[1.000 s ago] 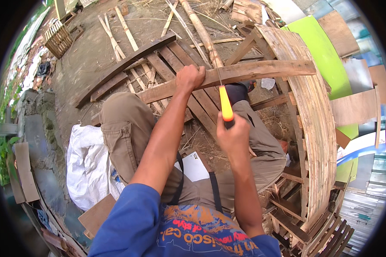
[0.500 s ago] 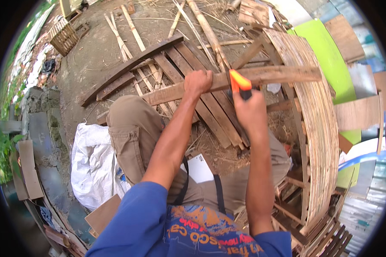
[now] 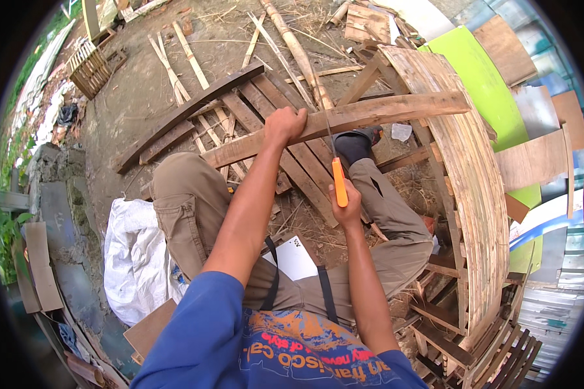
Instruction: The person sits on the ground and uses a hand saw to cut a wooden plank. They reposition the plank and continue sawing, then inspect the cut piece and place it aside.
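Left hand [image 3: 284,123]: gripped around the curved wooden plank [image 3: 344,120], holding it across the person's knees.
Right hand [image 3: 346,206]: closed on the saw's orange handle [image 3: 339,183].
Saw blade [image 3: 328,129]: thin, crossing the plank just right of the left hand.
Wooden pallet [image 3: 272,123]: on the ground beneath.

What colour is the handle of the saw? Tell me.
Bright orange: the saw handle sits in the right hand, clearest in the head view.

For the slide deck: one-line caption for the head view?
Left hand steadies a curved wooden plank while right hand saws with an orange-handled saw.
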`<act>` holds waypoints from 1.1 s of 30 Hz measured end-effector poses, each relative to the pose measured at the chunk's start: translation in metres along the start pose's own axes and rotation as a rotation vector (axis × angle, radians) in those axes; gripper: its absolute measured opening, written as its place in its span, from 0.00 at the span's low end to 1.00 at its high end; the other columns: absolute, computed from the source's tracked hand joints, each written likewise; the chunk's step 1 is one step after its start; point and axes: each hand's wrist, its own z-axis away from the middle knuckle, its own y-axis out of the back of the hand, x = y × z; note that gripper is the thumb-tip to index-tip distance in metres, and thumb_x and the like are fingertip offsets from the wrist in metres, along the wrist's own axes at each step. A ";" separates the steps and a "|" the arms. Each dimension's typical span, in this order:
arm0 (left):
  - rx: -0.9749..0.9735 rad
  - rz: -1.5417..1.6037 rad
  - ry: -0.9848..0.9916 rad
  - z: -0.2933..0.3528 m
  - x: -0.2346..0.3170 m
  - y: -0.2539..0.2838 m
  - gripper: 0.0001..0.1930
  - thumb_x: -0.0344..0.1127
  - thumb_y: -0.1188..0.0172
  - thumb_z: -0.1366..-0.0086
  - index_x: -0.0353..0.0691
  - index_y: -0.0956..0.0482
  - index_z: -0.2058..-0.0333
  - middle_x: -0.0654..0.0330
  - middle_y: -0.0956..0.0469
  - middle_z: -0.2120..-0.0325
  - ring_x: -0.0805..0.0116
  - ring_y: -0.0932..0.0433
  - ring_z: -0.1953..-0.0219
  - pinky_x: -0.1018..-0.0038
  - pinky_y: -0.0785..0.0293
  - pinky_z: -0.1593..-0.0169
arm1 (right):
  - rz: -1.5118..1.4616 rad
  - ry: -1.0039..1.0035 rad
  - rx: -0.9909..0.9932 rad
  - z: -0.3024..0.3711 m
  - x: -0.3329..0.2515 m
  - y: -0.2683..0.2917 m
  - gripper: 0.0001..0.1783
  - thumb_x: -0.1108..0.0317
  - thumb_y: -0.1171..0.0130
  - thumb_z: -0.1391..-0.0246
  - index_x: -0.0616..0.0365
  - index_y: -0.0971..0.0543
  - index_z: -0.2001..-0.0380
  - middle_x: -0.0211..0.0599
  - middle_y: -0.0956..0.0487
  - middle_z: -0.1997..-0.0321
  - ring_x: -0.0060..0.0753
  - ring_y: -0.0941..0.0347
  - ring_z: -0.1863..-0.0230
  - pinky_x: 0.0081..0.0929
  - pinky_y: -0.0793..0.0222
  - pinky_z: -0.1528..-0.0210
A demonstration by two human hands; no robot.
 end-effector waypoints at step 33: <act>0.380 0.215 -0.416 -0.022 0.090 -0.058 0.26 0.50 0.55 0.26 0.41 0.35 0.37 0.47 0.35 0.38 0.47 0.45 0.29 0.40 0.64 0.27 | -0.119 -0.245 0.387 0.099 -0.084 0.092 0.10 0.71 0.44 0.41 0.62 0.27 0.77 0.34 0.28 0.80 0.33 0.30 0.78 0.32 0.29 0.68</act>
